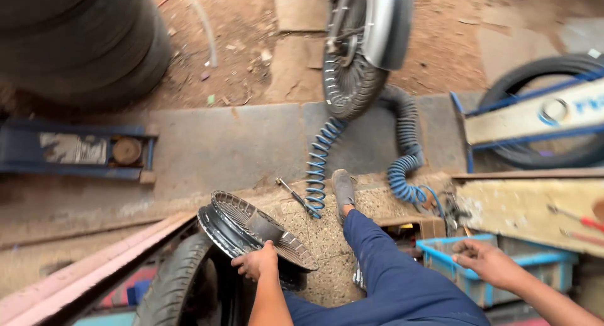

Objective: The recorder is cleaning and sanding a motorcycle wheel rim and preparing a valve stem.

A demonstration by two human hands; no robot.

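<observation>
Steel spokes fan across the wheel rim (251, 228) gripped at its near edge by the left hand (256, 261), fingers curled over the lip; it sits tilted atop a black tyre (179, 282) at lower left. Its hub axis points up and away to the right. The right hand (484, 260) hovers loosely open over a blue plastic crate (462, 282), holding nothing visible. A firmer, two-point grip would likely steady the rim best. Beyond, a coiled blue air hose (321, 165) trails toward a parked motorcycle wheel (355, 61).
</observation>
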